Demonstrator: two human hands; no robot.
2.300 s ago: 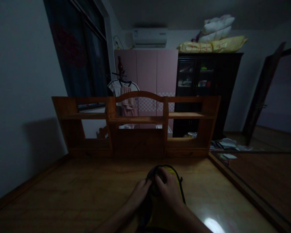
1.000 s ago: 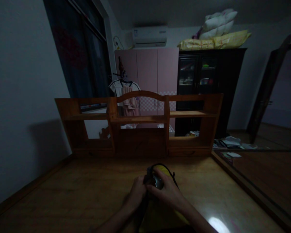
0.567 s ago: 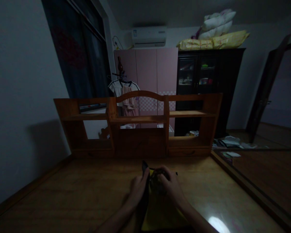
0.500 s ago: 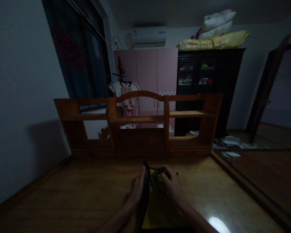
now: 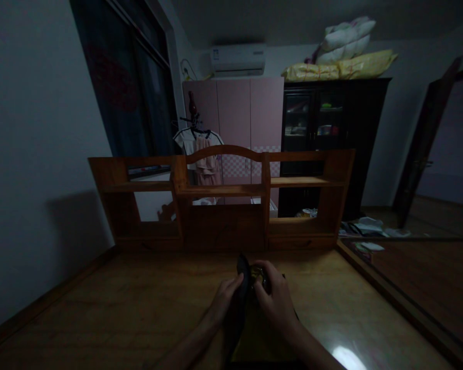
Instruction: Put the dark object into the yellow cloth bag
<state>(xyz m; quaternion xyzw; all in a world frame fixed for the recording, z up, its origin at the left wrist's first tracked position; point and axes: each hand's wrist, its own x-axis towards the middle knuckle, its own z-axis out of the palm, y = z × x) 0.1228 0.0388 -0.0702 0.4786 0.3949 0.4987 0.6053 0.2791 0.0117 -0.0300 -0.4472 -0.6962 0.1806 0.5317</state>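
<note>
Low in the middle of the view is a dark, bag-like thing with a yellow inner face (image 5: 264,334). Its thin black flap (image 5: 244,272) stands upright. My left hand (image 5: 224,298) grips this flap from the left, thumb along its edge. On the other side, my right hand (image 5: 275,295) curls its fingers around a small, dark, shiny rounded thing (image 5: 257,275), held just above the yellow face. Dim light and my fingers hide much of that thing, and I cannot tell its kind.
Under my hands lies a glossy wooden surface (image 5: 139,303) with a raised rim (image 5: 389,295) at the right. A wooden shelf unit (image 5: 224,190) rises along its far end. Beyond are a pink wardrobe (image 5: 233,113), a dark cabinet (image 5: 362,128) and hanging clothes (image 5: 204,154).
Both hands have shifted slightly right with the black flap. My right hand's fingers have drawn closer around the shiny thing, which looked more spread out and looped before.
</note>
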